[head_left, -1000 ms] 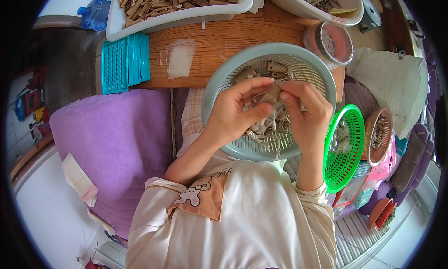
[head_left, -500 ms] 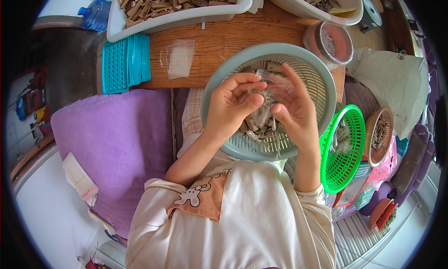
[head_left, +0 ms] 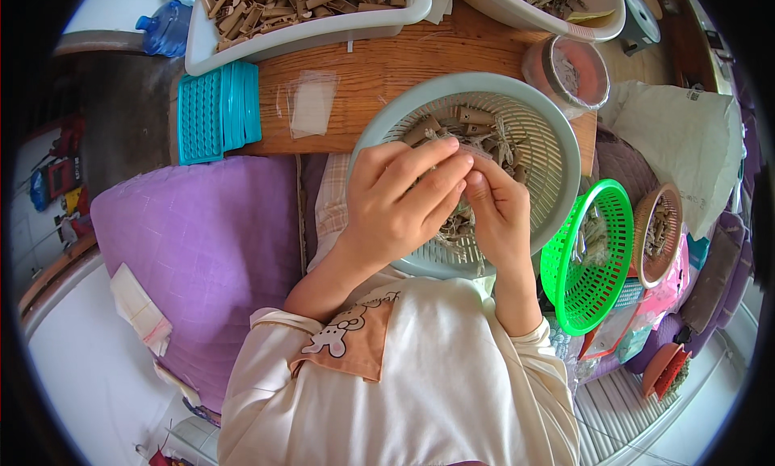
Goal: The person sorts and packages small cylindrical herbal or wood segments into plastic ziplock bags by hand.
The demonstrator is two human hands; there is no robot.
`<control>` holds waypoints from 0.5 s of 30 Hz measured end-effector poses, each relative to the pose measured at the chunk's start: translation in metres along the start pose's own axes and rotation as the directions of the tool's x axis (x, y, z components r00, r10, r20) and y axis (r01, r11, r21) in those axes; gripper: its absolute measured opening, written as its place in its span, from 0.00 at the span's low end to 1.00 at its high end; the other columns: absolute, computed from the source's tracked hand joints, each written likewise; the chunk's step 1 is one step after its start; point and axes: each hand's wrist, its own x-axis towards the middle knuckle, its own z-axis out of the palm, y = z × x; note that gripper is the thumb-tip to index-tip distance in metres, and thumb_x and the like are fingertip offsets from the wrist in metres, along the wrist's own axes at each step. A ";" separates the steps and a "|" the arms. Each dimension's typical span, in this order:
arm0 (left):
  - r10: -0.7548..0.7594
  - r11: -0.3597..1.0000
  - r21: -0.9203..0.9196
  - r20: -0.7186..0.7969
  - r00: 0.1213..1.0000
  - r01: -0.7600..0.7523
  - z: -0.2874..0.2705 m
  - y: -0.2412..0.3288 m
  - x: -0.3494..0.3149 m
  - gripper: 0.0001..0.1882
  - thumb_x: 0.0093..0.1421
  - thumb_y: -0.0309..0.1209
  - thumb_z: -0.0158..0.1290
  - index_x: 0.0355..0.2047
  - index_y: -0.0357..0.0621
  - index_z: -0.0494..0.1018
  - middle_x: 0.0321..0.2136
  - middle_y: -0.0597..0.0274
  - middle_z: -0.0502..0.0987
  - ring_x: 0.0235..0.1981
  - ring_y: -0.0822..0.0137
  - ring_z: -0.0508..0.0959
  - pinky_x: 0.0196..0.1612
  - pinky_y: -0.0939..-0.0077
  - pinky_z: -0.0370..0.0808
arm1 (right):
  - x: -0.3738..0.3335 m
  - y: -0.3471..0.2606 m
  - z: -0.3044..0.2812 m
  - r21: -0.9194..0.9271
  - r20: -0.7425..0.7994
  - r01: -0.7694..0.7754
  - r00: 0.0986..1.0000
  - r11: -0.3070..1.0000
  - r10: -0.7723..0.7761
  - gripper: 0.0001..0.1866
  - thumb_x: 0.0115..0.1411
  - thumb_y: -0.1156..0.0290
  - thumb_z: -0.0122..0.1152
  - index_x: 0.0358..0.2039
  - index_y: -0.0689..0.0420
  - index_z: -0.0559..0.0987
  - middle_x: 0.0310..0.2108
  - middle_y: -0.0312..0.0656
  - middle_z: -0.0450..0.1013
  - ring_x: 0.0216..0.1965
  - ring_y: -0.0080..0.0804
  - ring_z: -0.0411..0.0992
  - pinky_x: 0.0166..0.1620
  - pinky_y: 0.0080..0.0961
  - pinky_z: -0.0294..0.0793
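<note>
The right hand (head_left: 502,212) pinches a small clear bag (head_left: 477,153) above a grey-green basket (head_left: 476,81) of tan tubes (head_left: 475,117); the left hand (head_left: 400,193) curls close over it (thumb hidden, its grip cannot be told). Light, even fingertip pressure likely works best.
</note>
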 end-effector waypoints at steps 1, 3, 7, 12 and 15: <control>-0.033 0.999 -0.039 0.042 0.999 0.034 -0.001 -0.001 0.002 0.13 0.40 0.27 0.58 0.31 0.51 0.75 0.35 0.73 0.72 0.27 0.72 0.66 0.32 0.81 0.65 | 0.000 -0.001 -0.001 0.000 0.000 0.002 1.000 1.000 -0.002 0.11 0.57 0.75 0.46 0.40 0.61 0.73 0.24 0.41 0.73 0.22 0.16 0.66 0.26 0.15 0.66; -0.023 1.000 -0.008 0.050 0.998 0.024 -0.005 0.000 0.006 0.13 0.40 0.27 0.57 0.30 0.51 0.75 0.35 0.74 0.73 0.27 0.72 0.66 0.32 0.81 0.64 | -0.002 -0.004 -0.003 -0.068 0.033 -0.025 0.999 0.997 0.028 0.12 0.56 0.77 0.47 0.41 0.61 0.73 0.24 0.44 0.73 0.21 0.20 0.67 0.26 0.18 0.68; 0.040 0.997 0.059 0.114 0.993 -0.047 -0.009 0.001 0.015 0.10 0.41 0.28 0.58 0.28 0.50 0.76 0.31 0.74 0.75 0.25 0.73 0.67 0.30 0.81 0.66 | -0.003 -0.016 -0.001 -0.190 0.011 0.043 0.999 0.981 -0.042 0.12 0.54 0.79 0.49 0.40 0.62 0.72 0.23 0.46 0.72 0.18 0.29 0.69 0.24 0.21 0.68; 0.044 0.997 -0.065 0.244 0.969 -0.029 -0.007 -0.006 0.024 0.07 0.41 0.25 0.56 0.24 0.47 0.74 0.28 0.74 0.75 0.22 0.72 0.68 0.26 0.80 0.67 | -0.004 -0.016 -0.006 -0.477 0.095 0.217 0.976 0.852 -0.195 0.09 0.48 0.83 0.50 0.32 0.63 0.74 0.21 0.46 0.70 0.20 0.34 0.70 0.25 0.22 0.68; -0.130 0.962 -0.207 0.230 0.964 0.179 -0.001 -0.021 0.026 0.04 0.41 0.23 0.54 0.20 0.44 0.72 0.27 0.69 0.75 0.19 0.70 0.68 0.23 0.79 0.68 | -0.011 -0.025 -0.005 -0.479 0.100 0.194 0.981 0.856 -0.166 0.11 0.47 0.85 0.50 0.33 0.62 0.74 0.21 0.46 0.71 0.21 0.40 0.70 0.25 0.25 0.68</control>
